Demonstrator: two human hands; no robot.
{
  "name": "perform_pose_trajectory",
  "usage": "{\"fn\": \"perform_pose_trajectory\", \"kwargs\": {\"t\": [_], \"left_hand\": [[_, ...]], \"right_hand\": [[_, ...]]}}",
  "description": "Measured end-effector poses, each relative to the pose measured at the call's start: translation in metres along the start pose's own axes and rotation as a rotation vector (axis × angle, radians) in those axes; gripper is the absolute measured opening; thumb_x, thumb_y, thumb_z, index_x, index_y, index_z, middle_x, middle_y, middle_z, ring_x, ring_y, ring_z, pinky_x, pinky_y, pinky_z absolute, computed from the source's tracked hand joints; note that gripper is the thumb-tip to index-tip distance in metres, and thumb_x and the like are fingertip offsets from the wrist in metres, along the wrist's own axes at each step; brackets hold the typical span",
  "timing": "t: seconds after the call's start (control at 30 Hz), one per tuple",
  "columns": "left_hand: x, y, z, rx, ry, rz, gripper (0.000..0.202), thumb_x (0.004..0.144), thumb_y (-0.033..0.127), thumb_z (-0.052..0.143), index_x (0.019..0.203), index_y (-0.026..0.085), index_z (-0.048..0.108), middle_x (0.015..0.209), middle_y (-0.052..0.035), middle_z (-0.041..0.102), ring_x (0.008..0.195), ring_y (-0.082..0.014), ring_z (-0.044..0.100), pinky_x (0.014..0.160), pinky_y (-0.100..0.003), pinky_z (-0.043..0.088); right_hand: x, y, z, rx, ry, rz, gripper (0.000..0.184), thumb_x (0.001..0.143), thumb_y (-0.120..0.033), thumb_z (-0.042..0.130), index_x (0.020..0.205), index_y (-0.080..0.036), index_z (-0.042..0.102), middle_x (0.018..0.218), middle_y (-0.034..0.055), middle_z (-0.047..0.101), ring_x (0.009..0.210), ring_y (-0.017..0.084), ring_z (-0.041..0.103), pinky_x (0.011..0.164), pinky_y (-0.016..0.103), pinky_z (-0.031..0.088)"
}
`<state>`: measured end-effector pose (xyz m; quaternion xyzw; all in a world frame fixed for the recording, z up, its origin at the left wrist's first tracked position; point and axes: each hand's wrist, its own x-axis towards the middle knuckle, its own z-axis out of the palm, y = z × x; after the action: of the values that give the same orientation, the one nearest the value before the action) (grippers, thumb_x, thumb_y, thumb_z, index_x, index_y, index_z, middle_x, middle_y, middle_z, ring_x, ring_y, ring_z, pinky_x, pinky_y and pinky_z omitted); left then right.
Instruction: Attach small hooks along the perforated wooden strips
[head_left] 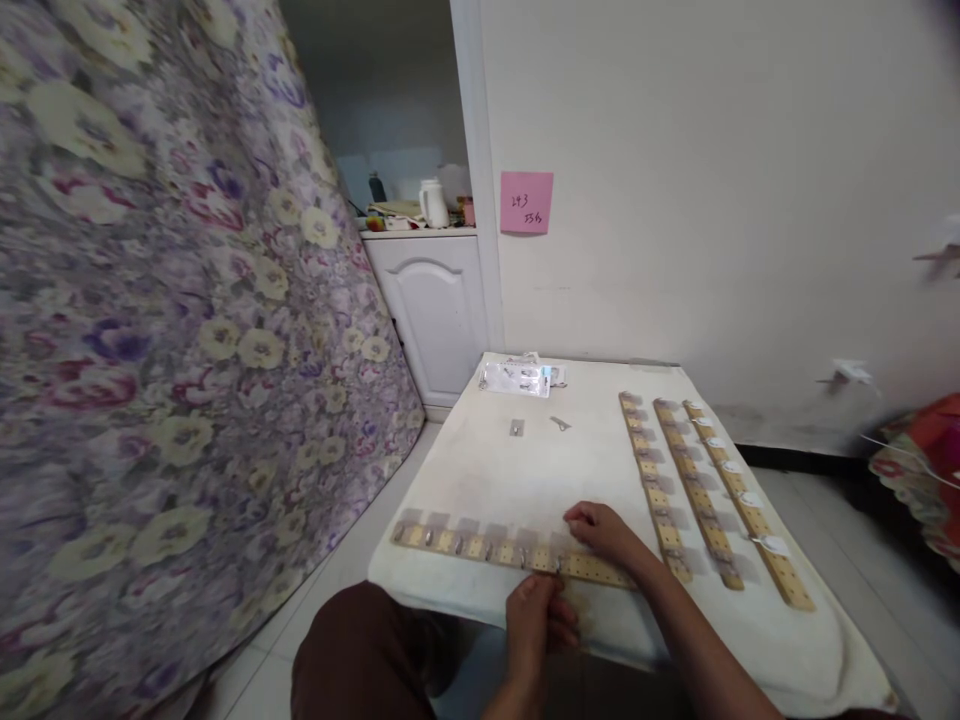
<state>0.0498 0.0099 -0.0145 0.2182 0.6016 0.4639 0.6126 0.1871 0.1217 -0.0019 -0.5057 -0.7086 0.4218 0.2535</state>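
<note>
A light wooden strip (592, 568) with rows of small holes lies crosswise near the table's front edge. Along it sit several clear square pieces with small metal hooks (489, 550). My left hand (536, 615) is at the strip's near edge, fingers curled, the fingertips beside the rightmost hook (557, 565). Just behind the strip, my right hand (596, 528) has its thumb and forefinger pressed together near that same clear piece. Whatever either hand pinches is too small or hidden to make out.
Three similar strips (697, 490) with hooked pieces lie lengthwise at the right of the white-covered table (450, 490). Farther back are a square hook piece (517, 428), a small grey metal piece (560, 424) and clear packaging (514, 378). A floral curtain (187, 350) hangs left.
</note>
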Motion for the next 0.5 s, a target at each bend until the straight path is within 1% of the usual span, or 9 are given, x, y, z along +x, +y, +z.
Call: {"fn": "perform_pose_trajectory", "kwargs": {"t": [0.13,0.27,0.4,0.5], "left_hand": [[0.003,-0.002,0.0,0.007,-0.021,-0.007,0.027,0.065,0.044,0.057,0.067,0.018,0.05,0.041,0.0021,0.06,0.025,-0.0101,0.049,0.029,-0.017,0.021],[0.005,-0.002,0.0,0.015,-0.024,-0.019,0.032,0.063,0.049,0.059,0.067,0.019,0.049,0.041,0.002,0.06,0.025,-0.0108,0.049,0.028,-0.017,0.023],[0.005,-0.001,0.001,0.034,-0.013,-0.025,0.03,0.064,0.047,0.06,0.067,0.019,0.049,0.041,0.002,0.06,0.025,-0.0111,0.049,0.028,-0.017,0.021],[0.004,-0.001,0.001,0.047,-0.006,-0.016,0.026,0.067,0.044,0.059,0.067,0.02,0.049,0.042,0.0021,0.061,0.025,-0.0112,0.049,0.028,-0.018,0.02]], "right_hand": [[0.001,0.0,0.0,0.029,-0.025,0.016,0.02,0.07,-0.023,0.052,0.083,-0.013,0.065,0.06,-0.0009,0.057,0.056,0.012,0.048,0.052,0.022,0.035],[-0.002,-0.004,0.003,0.064,-0.059,0.023,0.019,0.069,-0.024,0.055,0.083,-0.014,0.065,0.064,0.0002,0.06,0.059,0.013,0.051,0.055,0.023,0.037],[-0.007,-0.006,0.006,0.153,-0.127,0.029,0.022,0.068,-0.024,0.06,0.087,-0.015,0.064,0.069,0.0005,0.062,0.063,0.014,0.054,0.058,0.023,0.04],[-0.01,-0.009,0.007,0.158,-0.114,0.028,0.018,0.069,-0.025,0.059,0.084,-0.016,0.064,0.069,0.0004,0.063,0.064,0.014,0.055,0.059,0.024,0.04]]}}
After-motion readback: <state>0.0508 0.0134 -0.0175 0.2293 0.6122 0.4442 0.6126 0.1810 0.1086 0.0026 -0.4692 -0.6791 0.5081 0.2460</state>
